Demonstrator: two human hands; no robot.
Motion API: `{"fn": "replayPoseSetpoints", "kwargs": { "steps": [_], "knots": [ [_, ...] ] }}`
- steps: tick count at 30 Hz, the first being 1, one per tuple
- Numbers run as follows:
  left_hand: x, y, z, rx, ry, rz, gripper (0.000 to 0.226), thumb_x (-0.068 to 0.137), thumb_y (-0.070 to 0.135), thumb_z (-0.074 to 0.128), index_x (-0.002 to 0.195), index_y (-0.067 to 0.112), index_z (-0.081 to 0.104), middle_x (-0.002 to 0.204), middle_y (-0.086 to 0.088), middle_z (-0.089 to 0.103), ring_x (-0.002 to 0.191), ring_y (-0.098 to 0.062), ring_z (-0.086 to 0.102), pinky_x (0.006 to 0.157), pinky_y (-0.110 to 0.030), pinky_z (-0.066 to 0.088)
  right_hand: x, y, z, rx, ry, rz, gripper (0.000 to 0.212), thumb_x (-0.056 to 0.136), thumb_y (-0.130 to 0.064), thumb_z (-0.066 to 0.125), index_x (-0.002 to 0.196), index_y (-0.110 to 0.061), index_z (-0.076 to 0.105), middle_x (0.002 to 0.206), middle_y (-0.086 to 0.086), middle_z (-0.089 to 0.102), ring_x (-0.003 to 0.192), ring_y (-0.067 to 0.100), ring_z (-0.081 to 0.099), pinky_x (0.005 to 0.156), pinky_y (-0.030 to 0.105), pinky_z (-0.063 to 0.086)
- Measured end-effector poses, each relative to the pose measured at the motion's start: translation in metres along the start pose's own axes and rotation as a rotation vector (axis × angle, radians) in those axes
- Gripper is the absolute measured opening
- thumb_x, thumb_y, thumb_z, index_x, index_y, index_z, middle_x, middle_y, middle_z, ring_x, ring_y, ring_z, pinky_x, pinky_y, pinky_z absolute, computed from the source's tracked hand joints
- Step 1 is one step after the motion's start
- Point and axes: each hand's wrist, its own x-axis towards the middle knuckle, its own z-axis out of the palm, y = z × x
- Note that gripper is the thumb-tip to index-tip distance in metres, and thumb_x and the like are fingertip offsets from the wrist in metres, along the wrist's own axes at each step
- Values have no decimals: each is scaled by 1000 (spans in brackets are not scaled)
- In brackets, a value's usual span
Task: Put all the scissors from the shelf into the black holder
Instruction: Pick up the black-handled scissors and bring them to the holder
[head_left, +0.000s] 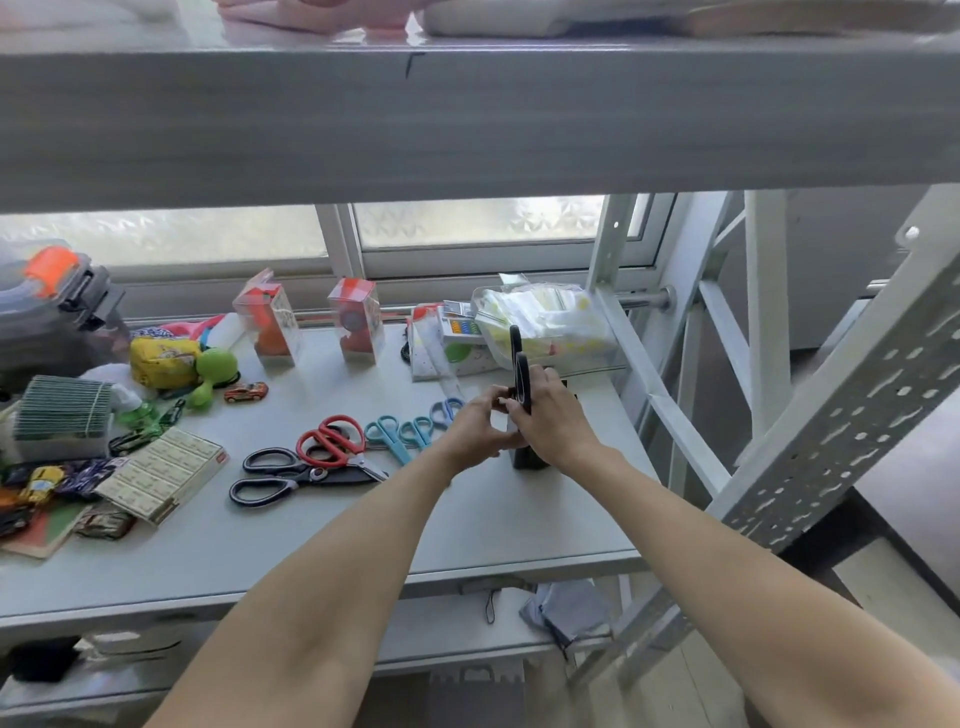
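Note:
The black holder (530, 460) stands upright on the grey shelf (332, 540), mostly hidden behind my hands. My right hand (553, 415) grips a black-handled pair of scissors (519, 366) whose handles stick up above the holder. My left hand (480, 428) wraps the holder's left side. On the shelf to the left lie large black-handled scissors (280, 475), red-handled scissors (335, 441), two teal pairs (397, 434) and a blue pair (447, 410).
A white box of staples (163, 473), toy cars (247, 392), a green sponge stack (62, 410), clear gift boxes (267, 322) and a clear bin of packets (545, 322) crowd the shelf. The rack's perforated upright (852, 421) stands right; an upper shelf (467, 119) hangs overhead.

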Motion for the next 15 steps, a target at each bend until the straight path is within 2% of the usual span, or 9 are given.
{"fn": "replayPoseSetpoints", "kwargs": {
  "steps": [3,5,7,11,15],
  "knots": [
    [1,-6,-3,-18,-7,9,55,81,12,74,130,18,49,120,-9,62,98,-28,65,78,-42,59,-2,1,0,-25,6,-48,56,89,-51,57,128,-11,47,120,11,53,102,32,59,77,36,45],
    [1,-8,-4,-42,-14,8,56,80,14,75,129,21,50,121,-8,62,99,-27,64,79,-44,59,-4,0,-2,-86,45,-101,76,81,-66,55,137,-15,43,124,8,54,106,29,59,81,39,48],
    [1,-9,-4,-56,-20,9,57,79,17,76,129,24,49,120,-3,62,102,-27,65,79,-44,59,-7,-2,-6,-119,113,-166,85,76,-75,51,136,-15,44,122,7,56,105,28,59,82,38,49],
    [2,-11,-2,-28,-12,8,64,78,25,77,135,22,47,123,0,59,102,-22,63,75,-35,61,-9,-7,-12,-17,237,-237,94,74,-85,31,138,-18,44,122,4,55,100,25,61,81,38,49],
    [4,-14,0,-8,0,12,71,79,23,76,142,23,42,135,1,53,111,-23,59,73,-29,59,-7,-18,-20,171,362,-273,79,85,-76,23,133,-19,50,118,0,58,99,16,59,81,36,51]
  ]
}}
